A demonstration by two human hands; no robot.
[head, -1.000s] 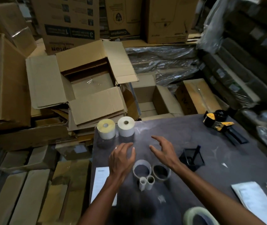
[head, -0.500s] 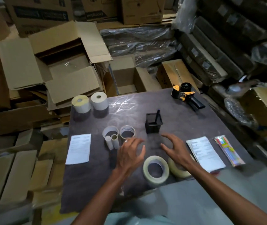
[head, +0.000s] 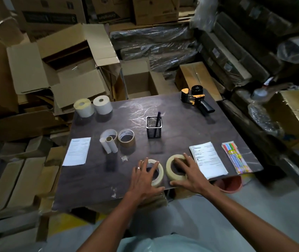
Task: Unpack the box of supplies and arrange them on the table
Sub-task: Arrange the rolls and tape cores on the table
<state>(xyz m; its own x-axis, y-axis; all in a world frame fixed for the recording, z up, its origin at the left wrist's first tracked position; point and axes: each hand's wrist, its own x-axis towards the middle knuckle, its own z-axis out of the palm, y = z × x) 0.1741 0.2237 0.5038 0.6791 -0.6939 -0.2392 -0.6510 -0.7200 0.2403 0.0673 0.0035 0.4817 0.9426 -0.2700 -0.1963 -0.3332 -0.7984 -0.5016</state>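
On the dark table (head: 179, 115), two cream tape rolls lie flat near the front edge. My left hand (head: 143, 179) covers the left tape roll (head: 158, 172), fingers over its hole and thumb against its near side. My right hand (head: 188, 174) grips the right tape roll (head: 171, 165) the same way. Farther back stand two white label rolls (head: 93, 106), a brown tape roll (head: 126, 138), empty cores and small tubes (head: 108, 142), a mesh pen cup (head: 153, 127) and a tape dispenser (head: 195, 99). The open cardboard box (head: 68, 66) stands beyond the table's far left corner.
A paper sheet (head: 77, 151) lies at the table's left edge. A paper stack (head: 207, 160) and a pack of coloured markers (head: 235, 158) lie at the right. Cardboard boxes crowd the left and back, wrapped bundles the right. An orange bucket (head: 229, 183) sits below the front right edge.
My view has pulled back from the table. Both hands have moved from the empty cores toward the front edge and come down onto the two cream tape rolls.
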